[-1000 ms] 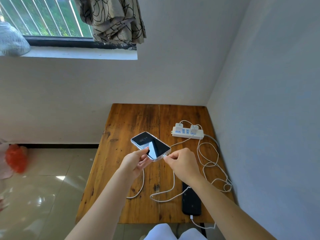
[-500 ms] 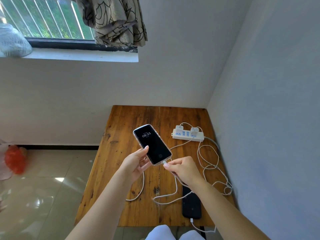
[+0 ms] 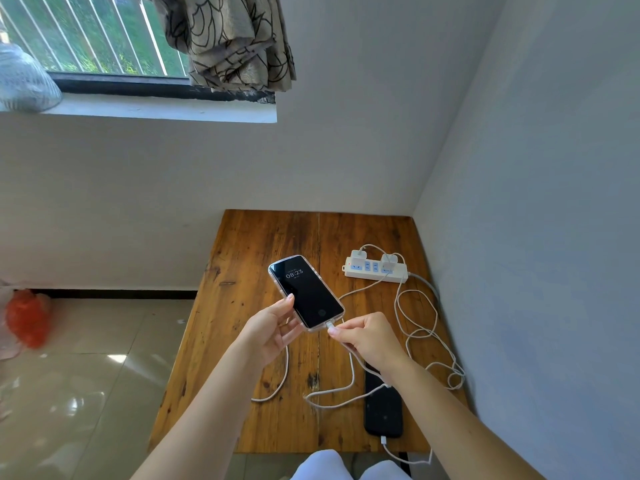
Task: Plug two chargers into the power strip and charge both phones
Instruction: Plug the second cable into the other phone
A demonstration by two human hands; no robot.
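Note:
My left hand (image 3: 272, 329) holds a phone in a clear case (image 3: 304, 292) above the wooden table (image 3: 249, 258); its screen is lit and reads 08:23. My right hand (image 3: 369, 337) pinches the white cable plug (image 3: 330, 326) at the phone's bottom edge. A white power strip (image 3: 375, 270) lies at the back right with two white chargers (image 3: 388, 260) plugged in. A second, dark phone (image 3: 382, 408) lies flat near the front right edge with a white cable in its near end.
Loose white cable loops (image 3: 426, 327) spread across the right side of the table beside the blue-grey wall. A window sill (image 3: 156, 110) and a patterned curtain (image 3: 228, 43) are above. A red bag (image 3: 26, 322) sits on the tiled floor at left.
The phone has turned from lying across to pointing away from me, and its screen now faces me. My right hand stays at the phone's bottom edge with the plug.

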